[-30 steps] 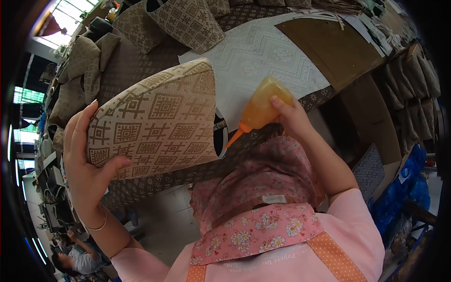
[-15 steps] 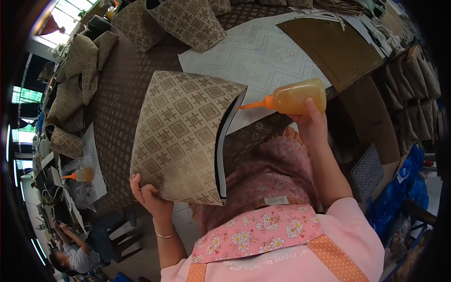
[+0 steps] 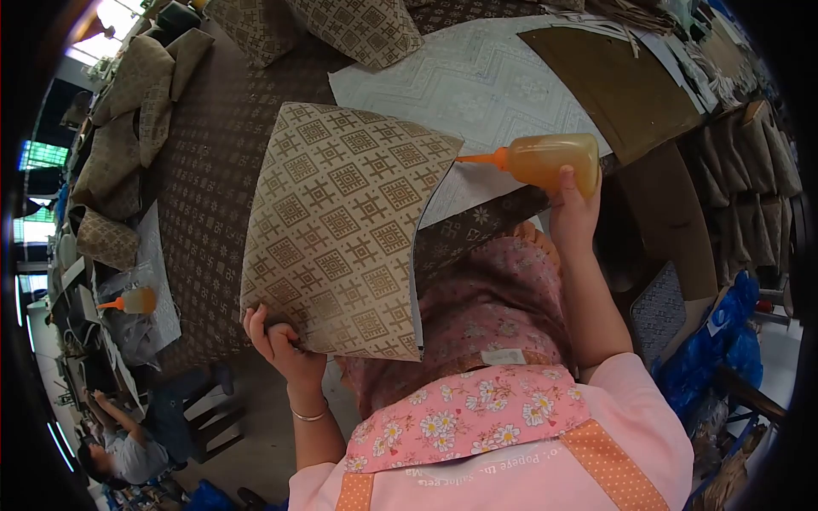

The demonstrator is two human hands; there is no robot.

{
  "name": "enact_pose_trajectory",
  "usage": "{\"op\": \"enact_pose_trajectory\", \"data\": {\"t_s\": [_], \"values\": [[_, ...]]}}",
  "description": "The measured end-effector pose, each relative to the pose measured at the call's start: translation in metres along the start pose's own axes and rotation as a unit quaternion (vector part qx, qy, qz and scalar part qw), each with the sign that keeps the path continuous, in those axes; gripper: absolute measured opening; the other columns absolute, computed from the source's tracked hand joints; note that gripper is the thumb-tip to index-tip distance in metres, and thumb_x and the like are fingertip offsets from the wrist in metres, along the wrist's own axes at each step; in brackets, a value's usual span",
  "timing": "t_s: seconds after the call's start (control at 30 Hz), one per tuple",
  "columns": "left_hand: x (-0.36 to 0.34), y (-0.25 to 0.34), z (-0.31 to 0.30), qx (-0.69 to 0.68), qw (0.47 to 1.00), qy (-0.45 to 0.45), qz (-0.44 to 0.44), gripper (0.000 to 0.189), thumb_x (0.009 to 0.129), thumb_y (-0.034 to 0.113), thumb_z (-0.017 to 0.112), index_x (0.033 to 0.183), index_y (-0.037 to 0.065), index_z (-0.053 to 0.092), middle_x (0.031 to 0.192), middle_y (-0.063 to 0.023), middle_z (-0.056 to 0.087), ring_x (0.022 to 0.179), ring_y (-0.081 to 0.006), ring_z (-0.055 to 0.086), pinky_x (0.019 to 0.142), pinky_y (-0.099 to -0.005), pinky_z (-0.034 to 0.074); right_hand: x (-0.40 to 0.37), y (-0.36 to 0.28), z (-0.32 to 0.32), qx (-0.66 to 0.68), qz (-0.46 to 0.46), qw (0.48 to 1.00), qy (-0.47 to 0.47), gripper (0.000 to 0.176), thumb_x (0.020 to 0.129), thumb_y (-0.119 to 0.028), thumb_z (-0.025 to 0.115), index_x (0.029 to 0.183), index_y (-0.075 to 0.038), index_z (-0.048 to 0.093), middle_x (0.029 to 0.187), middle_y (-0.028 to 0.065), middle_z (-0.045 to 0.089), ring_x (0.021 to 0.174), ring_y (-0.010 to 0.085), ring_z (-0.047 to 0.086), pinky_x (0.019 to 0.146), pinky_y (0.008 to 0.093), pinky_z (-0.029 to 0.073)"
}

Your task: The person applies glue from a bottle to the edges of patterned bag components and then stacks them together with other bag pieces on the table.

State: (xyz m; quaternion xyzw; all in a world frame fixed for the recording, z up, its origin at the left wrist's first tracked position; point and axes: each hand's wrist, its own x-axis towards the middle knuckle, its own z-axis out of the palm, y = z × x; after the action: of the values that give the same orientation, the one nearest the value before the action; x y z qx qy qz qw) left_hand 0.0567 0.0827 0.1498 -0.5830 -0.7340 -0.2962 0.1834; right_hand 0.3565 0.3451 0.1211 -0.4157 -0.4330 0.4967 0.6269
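Observation:
My left hand is closed on the lower left corner of a beige and brown patterned fabric piece. The piece is curved and raised in front of me, with a thin grey edge along its right side. In my right hand is a squeeze bottle of amber liquid, lying on its side with the thumb against it. Its orange nozzle points left and its tip is at the upper right edge of the patterned piece. Whether the tip touches it cannot be made out.
Behind lies a dark patterned table cover, with a white patterned sheet and a brown panel. Similar beige pieces line the left. A second orange-tipped bottle rests on plastic. A seated person is at lower left.
The bottle has moved slightly right and up, its nozzle now nearer the piece's top corner. The patterned piece has turned, so its dark inner side no longer shows.

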Motion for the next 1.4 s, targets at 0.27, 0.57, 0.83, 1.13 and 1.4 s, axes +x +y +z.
{"op": "enact_pose_trajectory", "data": {"t_s": [0.27, 0.57, 0.83, 1.13, 1.4], "values": [[0.002, 0.002, 0.001, -0.018, 1.0, 0.007, -0.009, 0.044, 0.073, 0.019, 0.074, 0.077, 0.009, 0.032, 0.125, -0.0132, 0.037, 0.127, -0.0358, 0.031, 0.104, -0.0458, 0.023, -0.005, -0.001, 0.012, 0.052, 0.156, 0.984, -0.073, 0.05, 0.086, -0.029, 0.063, 0.123, -0.004, 0.041, 0.106, 0.0084, 0.055, 0.088, 0.0181, 0.059, 0.068, 0.0301, 0.053], [0.002, 0.004, 0.001, -0.002, 1.0, -0.004, -0.012, 0.047, 0.073, 0.026, 0.075, 0.08, 0.008, 0.033, 0.124, -0.0133, 0.037, 0.124, -0.0373, 0.031, 0.103, -0.0504, 0.025, -0.016, -0.007, 0.016, 0.003, 0.246, 0.95, -0.194, 0.061, 0.082, -0.039, 0.066, 0.123, -0.002, 0.042, 0.103, 0.0083, 0.057, 0.084, 0.0146, 0.058, 0.058, 0.0234, 0.05], [0.001, 0.004, 0.001, -0.004, 1.0, -0.009, -0.014, 0.046, 0.072, 0.021, 0.076, 0.08, 0.008, 0.033, 0.124, -0.0133, 0.036, 0.125, -0.0375, 0.03, 0.103, -0.0478, 0.025, -0.039, -0.018, 0.005, 0.027, 0.302, 0.916, -0.264, 0.064, 0.079, -0.041, 0.069, 0.122, -0.003, 0.042, 0.099, 0.0068, 0.057, 0.077, 0.0118, 0.056, 0.049, 0.0204, 0.044], [0.013, 0.013, -0.015, 0.007, 0.998, -0.065, -0.022, 0.041, 0.067, 0.008, 0.075, 0.077, 0.007, 0.035, 0.126, -0.0129, 0.038, 0.126, -0.034, 0.033, 0.103, -0.0428, 0.026, -0.072, -0.031, -0.022, 0.116, 0.372, 0.872, -0.297, 0.067, 0.078, -0.037, 0.071, 0.128, -0.006, 0.038, 0.104, 0.0068, 0.056, 0.081, 0.012, 0.057, 0.05, 0.0205, 0.045], [0.12, -0.008, -0.047, -0.268, 0.94, -0.197, -0.079, 0.035, 0.077, 0.023, 0.069, 0.1, 0.006, 0.05, 0.128, -0.0104, 0.043, 0.12, -0.0251, 0.041, 0.098, -0.0384, 0.033, -0.073, -0.035, -0.03, 0.156, 0.382, 0.867, -0.277, 0.068, 0.081, -0.033, 0.069, 0.134, -0.009, 0.033, 0.111, 0.0066, 0.054, 0.094, 0.0156, 0.057, 0.06, 0.0238, 0.05]]}}
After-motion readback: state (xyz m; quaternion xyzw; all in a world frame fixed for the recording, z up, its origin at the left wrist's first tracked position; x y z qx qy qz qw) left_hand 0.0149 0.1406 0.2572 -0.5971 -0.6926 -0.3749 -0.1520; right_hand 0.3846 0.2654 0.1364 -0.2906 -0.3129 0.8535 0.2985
